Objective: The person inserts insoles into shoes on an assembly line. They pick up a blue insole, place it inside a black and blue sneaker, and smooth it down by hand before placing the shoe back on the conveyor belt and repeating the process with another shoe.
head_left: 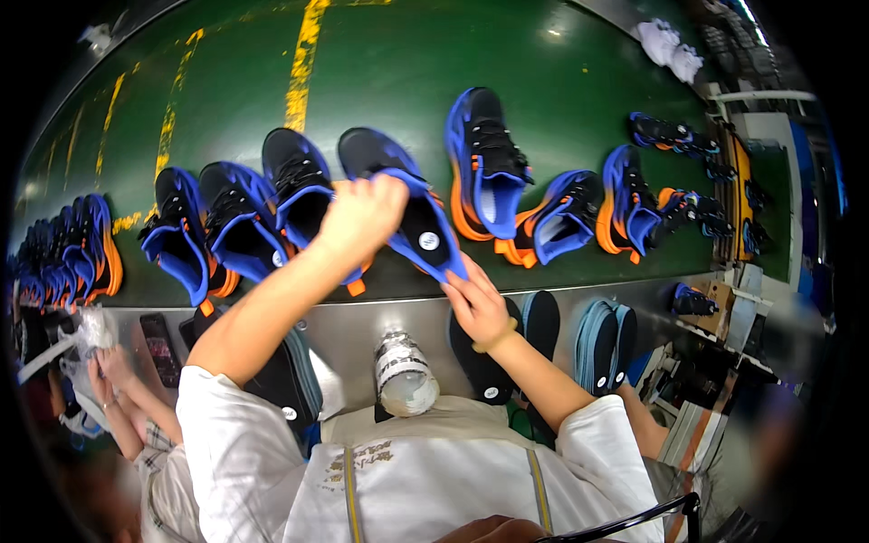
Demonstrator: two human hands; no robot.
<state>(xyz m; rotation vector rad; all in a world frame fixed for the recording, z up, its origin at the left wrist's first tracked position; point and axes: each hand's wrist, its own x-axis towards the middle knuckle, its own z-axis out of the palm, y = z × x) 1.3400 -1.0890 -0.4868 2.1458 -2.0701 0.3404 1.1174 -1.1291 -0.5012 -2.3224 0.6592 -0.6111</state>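
In front of me a black and blue sneaker (376,154) with orange accents lies on the green table, its toe pointing away. A dark insole (422,228) with a round white mark shows inside its opening. My left hand (367,213) is closed at the tongue and side of the opening, its fingertips partly hidden. At the heel collar, my right hand (478,308) grips the edge between thumb and fingers. Just left of it stands another sneaker (294,167); a further sneaker (486,163) is to the right.
Black insoles (541,330) and blue-edged insoles (599,344) lie along the metal ledge (362,330). A clear bottle (405,376) stands against my apron. Several sneakers (90,244) line the far left. A co-worker's hands (113,366) are at lower left, beside a phone (159,348).
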